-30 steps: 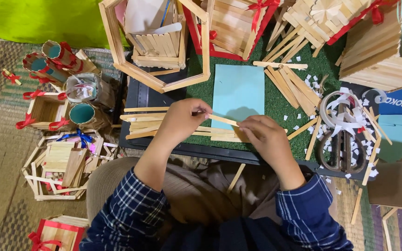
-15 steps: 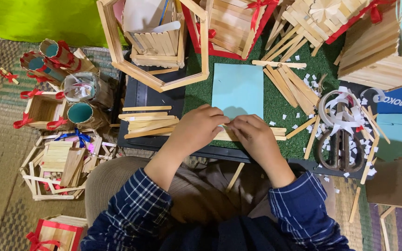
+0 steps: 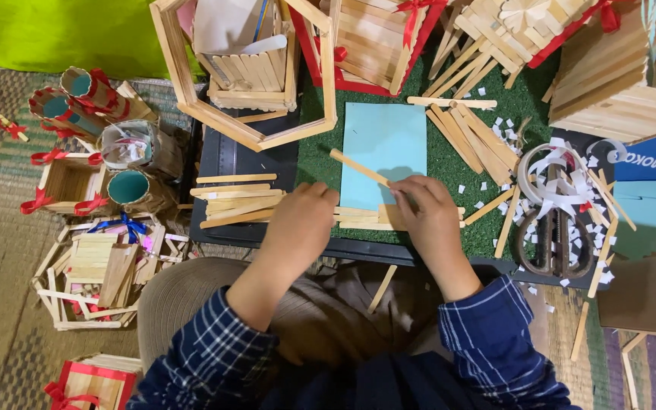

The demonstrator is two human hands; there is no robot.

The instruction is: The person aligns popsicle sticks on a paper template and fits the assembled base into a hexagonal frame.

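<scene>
Down at the near edge of the green mat, both hands are busy over a row of flat wooden sticks. His left hand lies curled, knuckles up, pressing on the row's left end; whether the fingers actually pinch a stick I cannot tell. His right hand has its fingertips closed on one loose stick, which slants up and left across the pale blue card. Left of the hands sits a small stack of sticks on the dark board. Right of them, scissors lie among white paper scraps. Further off stand a hexagonal stick frame and stick-built boxes with red ribbon.
</scene>
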